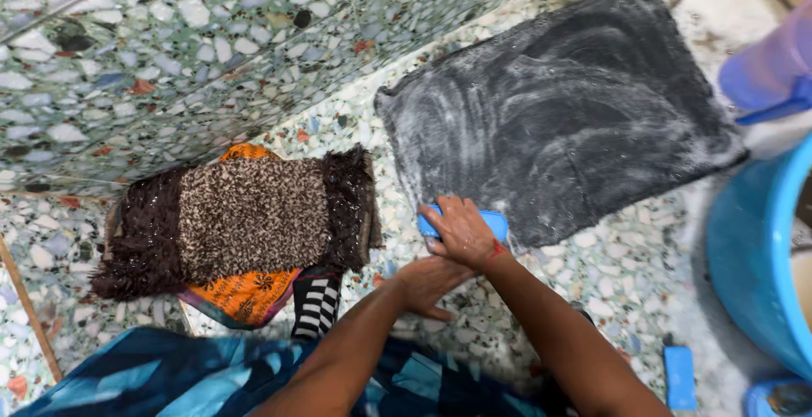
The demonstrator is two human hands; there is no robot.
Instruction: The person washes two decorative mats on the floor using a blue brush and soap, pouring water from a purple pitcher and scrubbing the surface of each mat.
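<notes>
Here the right hand (461, 233) is clamped on a blue brush (495, 224) at the edge of the soapy dark cloth (558, 112); the left hand (431, 283) rests flat, fingers apart, on the floor (609, 273).

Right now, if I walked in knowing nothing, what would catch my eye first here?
Most likely the big dark cloth spread flat on the speckled stone floor, streaked white with soap. At its near edge the right hand presses on a blue scrub brush, with the left hand tucked just below it. To the left lies a heap of brown fuzzy and orange patterned cloths, and a blue tub stands at the right edge.
</notes>
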